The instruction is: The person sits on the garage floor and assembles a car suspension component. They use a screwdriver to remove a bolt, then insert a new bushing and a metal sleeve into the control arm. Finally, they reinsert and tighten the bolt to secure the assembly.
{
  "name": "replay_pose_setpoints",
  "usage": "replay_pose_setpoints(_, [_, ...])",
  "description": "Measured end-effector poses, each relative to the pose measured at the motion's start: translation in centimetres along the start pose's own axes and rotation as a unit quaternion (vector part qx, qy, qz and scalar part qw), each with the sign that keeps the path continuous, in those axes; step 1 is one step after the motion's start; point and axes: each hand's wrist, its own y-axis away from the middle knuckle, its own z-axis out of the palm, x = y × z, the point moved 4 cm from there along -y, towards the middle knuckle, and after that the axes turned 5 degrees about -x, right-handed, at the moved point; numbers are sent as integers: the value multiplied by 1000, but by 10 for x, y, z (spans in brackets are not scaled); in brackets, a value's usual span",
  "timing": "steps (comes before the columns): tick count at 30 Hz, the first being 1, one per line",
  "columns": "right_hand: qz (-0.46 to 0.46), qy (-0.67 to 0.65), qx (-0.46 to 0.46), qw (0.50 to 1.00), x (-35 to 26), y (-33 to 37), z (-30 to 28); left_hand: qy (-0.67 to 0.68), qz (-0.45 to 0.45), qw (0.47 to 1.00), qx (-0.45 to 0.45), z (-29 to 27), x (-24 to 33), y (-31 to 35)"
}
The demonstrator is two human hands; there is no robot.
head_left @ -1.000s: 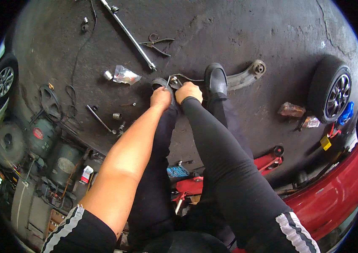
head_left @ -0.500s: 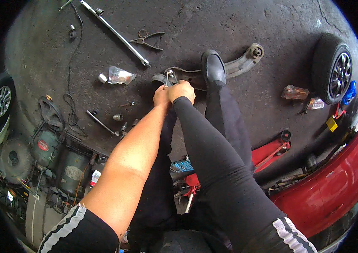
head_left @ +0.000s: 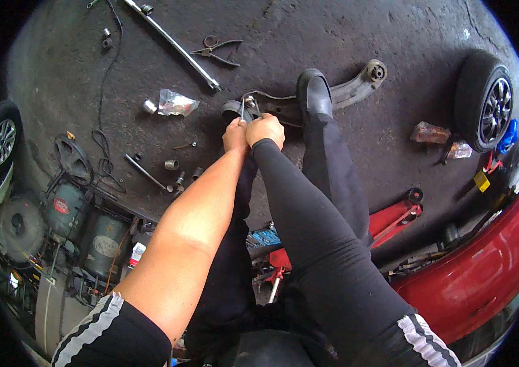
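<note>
Stained workshop floor (head_left: 406, 37) underlies the suspension control arm (head_left: 357, 92). By its left end, the left hand (head_left: 235, 136) and right hand (head_left: 265, 130) are each curled closed around a slim metal shaft (head_left: 243, 112); one tool or two, unclear. Even pressure should help, the right shoe (head_left: 315, 95) steadying the arm. Pliers (head_left: 226, 59) lie beyond.

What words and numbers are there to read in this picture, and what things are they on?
None I can read out.
Red oval label on a grey-green machine: too small and blurred.
Pale patch on the dark drum beside it: too blurred.
White-and-red container: too small.
Curved metal part by the shoes: no writing I can make out.
</note>
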Motion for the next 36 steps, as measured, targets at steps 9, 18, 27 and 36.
replay_pose_setpoints(9, [14, -42, 10, 999, 2, -14, -11, 9, -48, 999, -8, 7, 14, -5])
replay_pose_setpoints(18, [20, -57, 9, 998, 2, -16, -10, 30, -65, 997, 12, 0, 20, -1])
replay_pose_setpoints(27, [17, -54, 19, 998, 0, -14, -4, -51, -36, 998, -20, -13, 26, -12])
replay_pose_setpoints(36, [11, -36, 43, 998, 3, -13, 13, -160, -21, 984, -73, -74, 54, -16])
